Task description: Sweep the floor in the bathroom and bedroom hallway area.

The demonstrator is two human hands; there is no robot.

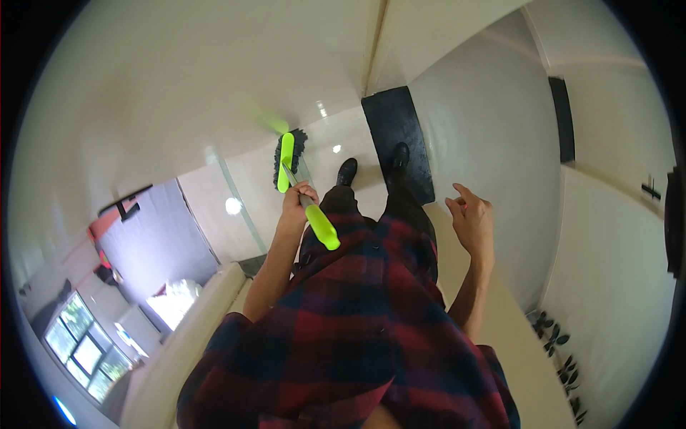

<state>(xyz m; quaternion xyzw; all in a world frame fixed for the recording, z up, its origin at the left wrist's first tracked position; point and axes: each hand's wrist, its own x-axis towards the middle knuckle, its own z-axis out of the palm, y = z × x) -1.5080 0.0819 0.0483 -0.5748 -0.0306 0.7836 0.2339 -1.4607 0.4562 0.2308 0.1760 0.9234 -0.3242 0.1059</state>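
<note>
My left hand (299,201) grips the grey shaft of a duster mop (287,161), just ahead of its lime-green end grip (322,228). The mop's head has a lime-green plate with dark grey fringed pile around it. It lies low, close to where the glossy pale wall (161,96) meets the floor; whether it touches the wall I cannot tell. Over on the other side, my right hand (471,217) hangs in the air with its fingers loosely curled and apart, holding nothing. Beneath it is the grey floor beyond the doorway.
A black threshold slab (399,145) crosses the doorway, one of my shoes (400,156) on it and the other on pale tile (321,161). Black-leaved stems (557,338) stand lower right. A door handle (651,190) juts out far right. At left is a black wall-mounted fixture (126,205).
</note>
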